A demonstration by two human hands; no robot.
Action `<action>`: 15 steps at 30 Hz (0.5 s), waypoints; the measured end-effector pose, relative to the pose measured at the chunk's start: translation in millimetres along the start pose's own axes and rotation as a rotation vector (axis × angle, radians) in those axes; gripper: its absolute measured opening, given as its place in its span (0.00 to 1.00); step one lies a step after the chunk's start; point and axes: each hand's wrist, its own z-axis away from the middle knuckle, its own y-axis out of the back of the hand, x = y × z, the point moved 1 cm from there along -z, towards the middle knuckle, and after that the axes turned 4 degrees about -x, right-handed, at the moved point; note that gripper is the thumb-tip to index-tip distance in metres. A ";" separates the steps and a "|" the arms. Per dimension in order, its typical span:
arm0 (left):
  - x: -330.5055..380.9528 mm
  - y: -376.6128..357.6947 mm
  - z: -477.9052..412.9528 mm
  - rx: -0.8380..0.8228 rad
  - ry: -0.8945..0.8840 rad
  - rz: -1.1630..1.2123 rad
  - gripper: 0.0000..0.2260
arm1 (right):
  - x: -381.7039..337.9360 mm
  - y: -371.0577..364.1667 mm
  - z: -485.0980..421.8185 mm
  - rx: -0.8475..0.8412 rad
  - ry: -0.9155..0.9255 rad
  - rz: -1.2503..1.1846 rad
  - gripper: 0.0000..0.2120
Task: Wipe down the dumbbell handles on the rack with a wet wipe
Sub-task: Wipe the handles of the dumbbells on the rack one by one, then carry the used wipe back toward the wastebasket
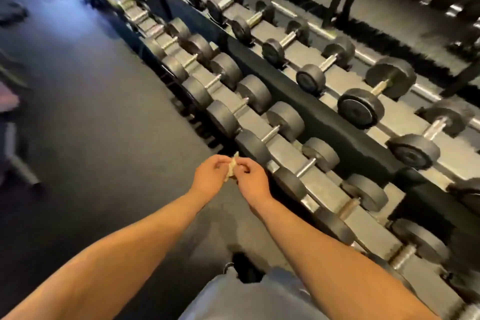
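A small crumpled pale wet wipe (232, 168) is pinched between my two hands in front of me, over the floor just left of the rack. My left hand (211, 175) grips its left side and my right hand (252, 179) grips its right side. The long grey dumbbell rack (326, 191) runs diagonally from lower right to upper left. Black round-headed dumbbells with steel handles lie in rows on it; the nearest handle (306, 167) is just right of my right hand, not touched.
A second, higher tier of the rack (337, 78) holds more dumbbells behind a dark divider. Dark rubber floor (91, 112) spreads to the left, with blurred gym equipment (15, 153) at the far left edge. Another rack stands at upper right.
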 end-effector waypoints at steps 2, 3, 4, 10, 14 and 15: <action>-6.5 39.1 -12.1 0.055 -0.002 0.032 0.10 | -21.0 -37.2 -17.6 -0.047 0.002 0.007 0.10; -10.1 57.4 -18.6 0.086 -0.007 0.045 0.10 | -30.5 -55.3 -27.2 -0.069 0.004 0.014 0.10; -13.2 74.9 -24.7 0.113 -0.006 0.049 0.10 | -40.1 -72.5 -36.6 -0.091 0.001 0.017 0.10; -39.6 167.4 -84.8 0.244 0.058 0.159 0.13 | -84.9 -173.8 -108.9 -0.200 -0.010 0.025 0.14; -56.2 242.3 -155.7 0.278 0.090 0.230 0.12 | -120.3 -248.3 -182.6 -0.241 -0.014 0.013 0.14; -59.1 264.3 -174.6 0.290 0.096 0.245 0.13 | -132.5 -267.8 -202.8 -0.254 -0.011 0.014 0.14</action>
